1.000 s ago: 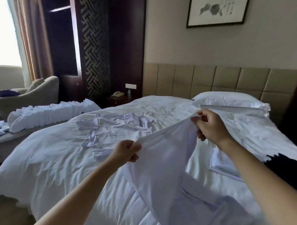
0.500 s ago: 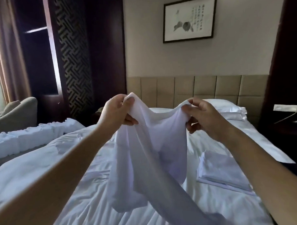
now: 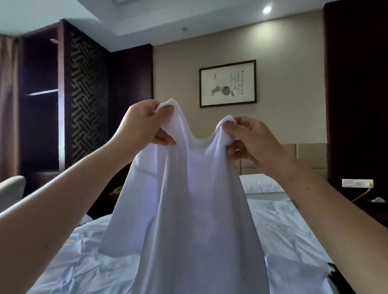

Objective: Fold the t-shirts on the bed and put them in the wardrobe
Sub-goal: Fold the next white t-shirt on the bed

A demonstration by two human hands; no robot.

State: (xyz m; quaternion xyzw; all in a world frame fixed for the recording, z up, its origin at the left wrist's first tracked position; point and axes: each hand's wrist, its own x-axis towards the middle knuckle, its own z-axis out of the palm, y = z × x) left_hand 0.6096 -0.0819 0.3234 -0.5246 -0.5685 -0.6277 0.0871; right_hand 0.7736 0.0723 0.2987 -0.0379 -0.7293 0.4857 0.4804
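The white t-shirt (image 3: 190, 202) hangs unfolded in the air above the bed (image 3: 290, 227). I judge that its folding has barely begun and that carrying it to the wardrobe (image 3: 40, 112), far left, is not yet done. The left hand (image 3: 141, 124) and right hand (image 3: 252, 140) each pinch bunched cloth at the top edge, either side of what looks like the neckline. The shirt's long axis is vertical, with the neckline up and the hem end trailing near and low.
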